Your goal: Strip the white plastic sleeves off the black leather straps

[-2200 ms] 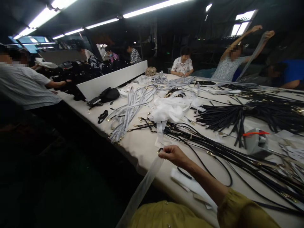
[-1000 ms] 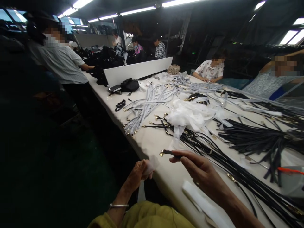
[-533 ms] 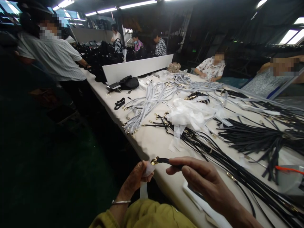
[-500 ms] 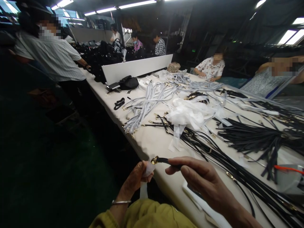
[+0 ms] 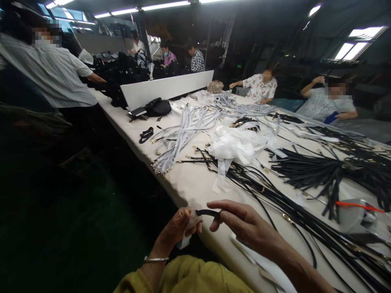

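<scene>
My left hand [image 5: 180, 224] is closed on a strip of thin white wrapping [image 5: 193, 219], whose tail hangs below the fingers. A black strap [image 5: 207, 213] enters the wrapping at one end, and its metal clasp is hidden inside. My right hand [image 5: 247, 224] pinches that strap between thumb and fingers, a short way right of my left hand. Both hands are above the near edge of the cream-covered table [image 5: 189, 185].
Long black straps [image 5: 259, 185] with gold clasps run along the table beside my right hand. Behind them lie crumpled white wrapping [image 5: 235, 144], grey wrapped straps [image 5: 183, 134] and a fanned black bundle [image 5: 305, 165]. Several people are around the tables.
The gold clasp on the strap's end, visible before, is now covered by the white wrapping. My right hand has come a little closer to my left. The view has shifted slightly right.
</scene>
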### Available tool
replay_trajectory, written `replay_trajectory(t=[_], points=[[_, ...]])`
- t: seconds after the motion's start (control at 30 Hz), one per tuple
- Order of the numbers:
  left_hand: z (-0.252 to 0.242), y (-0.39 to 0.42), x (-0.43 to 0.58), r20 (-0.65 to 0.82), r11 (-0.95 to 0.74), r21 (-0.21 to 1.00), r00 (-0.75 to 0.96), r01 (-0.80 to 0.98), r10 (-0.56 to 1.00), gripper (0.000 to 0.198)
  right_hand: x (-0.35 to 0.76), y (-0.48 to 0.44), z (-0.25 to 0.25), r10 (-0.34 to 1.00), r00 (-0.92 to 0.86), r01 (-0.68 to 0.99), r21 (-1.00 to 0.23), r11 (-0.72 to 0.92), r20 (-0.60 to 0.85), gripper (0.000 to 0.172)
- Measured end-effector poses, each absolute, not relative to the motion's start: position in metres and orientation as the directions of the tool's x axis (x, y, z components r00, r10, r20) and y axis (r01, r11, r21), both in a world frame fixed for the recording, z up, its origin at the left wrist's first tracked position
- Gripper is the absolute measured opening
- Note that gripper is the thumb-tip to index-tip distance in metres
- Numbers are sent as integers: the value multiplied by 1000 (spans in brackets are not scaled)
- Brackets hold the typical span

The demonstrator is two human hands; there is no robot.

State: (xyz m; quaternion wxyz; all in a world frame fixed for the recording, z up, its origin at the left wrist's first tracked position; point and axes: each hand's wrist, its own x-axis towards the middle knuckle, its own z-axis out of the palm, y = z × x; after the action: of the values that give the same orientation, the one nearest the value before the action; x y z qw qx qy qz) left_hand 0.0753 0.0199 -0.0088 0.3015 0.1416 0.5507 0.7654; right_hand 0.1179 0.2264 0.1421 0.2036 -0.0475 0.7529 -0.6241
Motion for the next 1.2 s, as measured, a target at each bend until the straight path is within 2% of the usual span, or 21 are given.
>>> replay_trajectory(t=[0.1, 0.17, 0.27, 0.37, 0.5, 0.57, 0.63, 0.77, 0.83, 0.93, 1.03, 1.13, 1.2], points=[[0, 21, 66, -68, -235, 912, -688, -337, 722, 65, 114, 236, 137, -312, -899, 137, -874, 467, -308, 42], [7, 24, 61, -101, -144, 939, -649, -313, 754, 58, 113, 240, 129, -303, -899, 81, -799, 596, -318, 43], [14, 36, 59, -111, 8, 986, -618, -167, 778, 47, 109, 241, 113, -300, -897, 40, -735, 677, -325, 42], [15, 50, 61, 0, 92, 991, -682, 98, 732, 33, 103, 245, 98, -282, -896, 67, -731, 679, -343, 39], [7, 53, 61, 166, 193, 913, -758, 360, 630, 19, 103, 272, 87, -378, -747, 304, -787, 537, -546, 41], [2, 49, 61, 188, 230, 893, -786, 386, 588, 20, 108, 287, 85, -423, -690, 387, -794, 470, -587, 39], [-1, 46, 62, 183, 211, 908, -795, 362, 578, 19, 115, 295, 85, -393, -725, 381, -805, 455, -566, 36], [2, 54, 68, 114, 152, 951, -758, 271, 643, 26, 125, 286, 83, -291, -853, 217, -800, 559, -434, 40], [6, 62, 70, 138, 135, 944, -732, 301, 667, 26, 126, 277, 81, -286, -877, 170, -804, 569, -387, 41], [12, 72, 71, 296, 160, 856, -720, 491, 627, 22, 125, 269, 73, -349, -808, 323, -852, 413, -475, 38], [13, 76, 69, 393, 275, 754, -745, 596, 538, 16, 127, 266, 57, -433, -763, 497, -864, 80, -479, 35], [6, 76, 68, 339, 239, 827, -792, 508, 508, 20, 133, 262, 39, -413, -793, 565, -795, -221, -449, 43], [-2, 74, 68, 240, 166, 921, -850, 352, 469, 21, 137, 260, 31, -397, -804, 576, -744, -338, -442, 52]])
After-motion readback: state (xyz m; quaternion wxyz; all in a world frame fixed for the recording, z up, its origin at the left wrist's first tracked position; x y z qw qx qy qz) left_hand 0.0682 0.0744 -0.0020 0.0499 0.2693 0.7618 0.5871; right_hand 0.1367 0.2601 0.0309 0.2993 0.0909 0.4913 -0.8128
